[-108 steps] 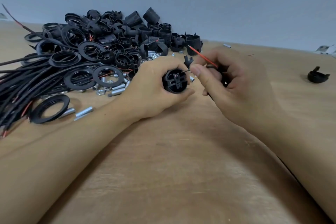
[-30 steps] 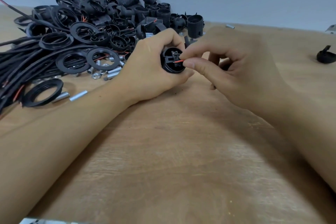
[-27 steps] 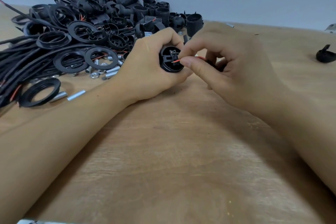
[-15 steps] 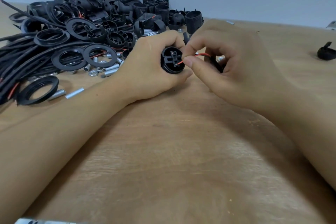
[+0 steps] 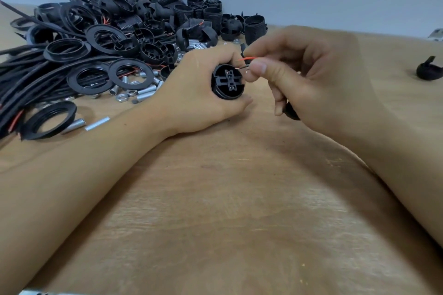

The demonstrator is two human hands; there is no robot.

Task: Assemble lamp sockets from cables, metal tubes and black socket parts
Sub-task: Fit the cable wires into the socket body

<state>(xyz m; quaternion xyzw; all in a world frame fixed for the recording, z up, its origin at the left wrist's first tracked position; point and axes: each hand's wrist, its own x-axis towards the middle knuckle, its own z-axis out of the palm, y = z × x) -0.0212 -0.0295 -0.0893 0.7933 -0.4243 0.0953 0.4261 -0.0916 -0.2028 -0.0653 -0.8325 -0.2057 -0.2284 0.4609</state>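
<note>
Left hand curled round a round black plastic socket insert, held just above the wooden tabletop, terminal face turned toward the camera; fingers wrapped behind, thumb under the lower rim. Right hand just beside, thumb and forefinger pressed together on a thin black wire, bare tip reaching the insert's upper right edge; thin red wire jutting free just above, touching nothing. Lower right fingers folded over a black cable. Behind left: heap of black socket shells and threaded rings, bundle of black cables, scattered short silver metal tubes. Far right, well apart: lone black plastic part
</note>
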